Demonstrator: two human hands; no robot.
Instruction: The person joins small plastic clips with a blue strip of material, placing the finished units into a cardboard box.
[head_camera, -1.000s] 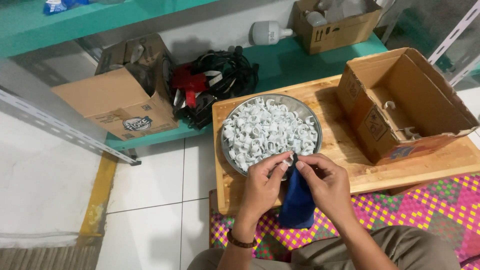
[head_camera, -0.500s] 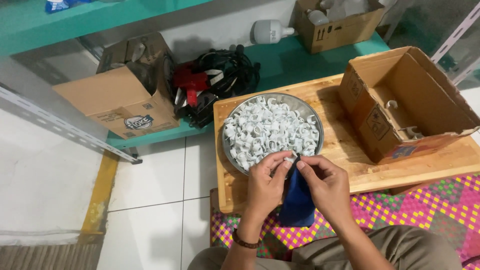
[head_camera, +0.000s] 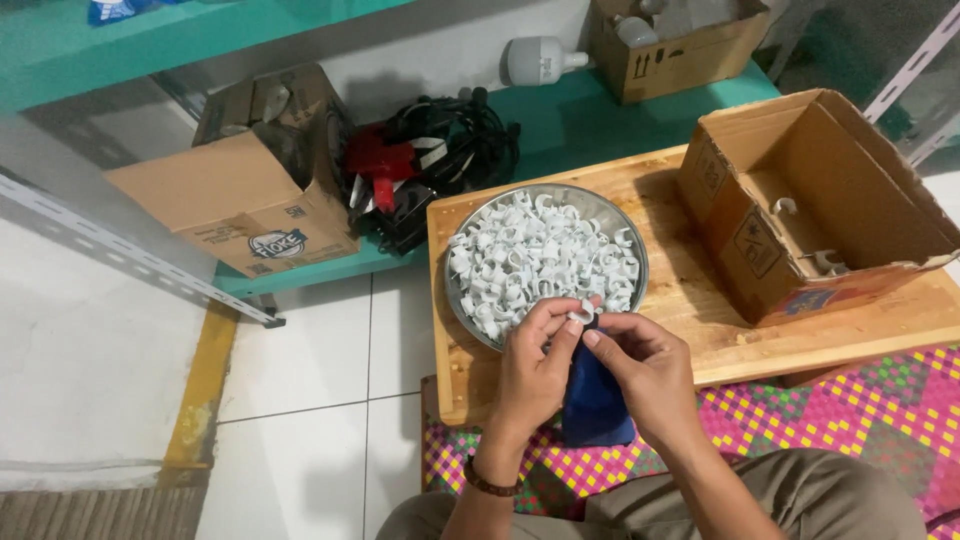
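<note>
My left hand (head_camera: 535, 370) and my right hand (head_camera: 645, 372) meet just below a round metal tray (head_camera: 452, 300) heaped with several small white plastic clips (head_camera: 540, 255). Together the fingertips pinch one white clip (head_camera: 581, 313) at the tray's near rim. A dark blue cloth pouch (head_camera: 597, 405) hangs beneath the hands, between them and my lap. The tray rests on a low wooden board (head_camera: 690, 300).
An open cardboard box (head_camera: 800, 210) with a few white clips inside lies on the board's right. Another cardboard box (head_camera: 250, 200), black cables with red parts (head_camera: 420, 170) and a white bulb (head_camera: 535, 58) sit on a teal shelf. A colourful woven mat (head_camera: 850, 420) lies under my legs.
The hands stay at the tray's near rim; the fingers have shifted slightly around the white clip. Nothing else moved.
</note>
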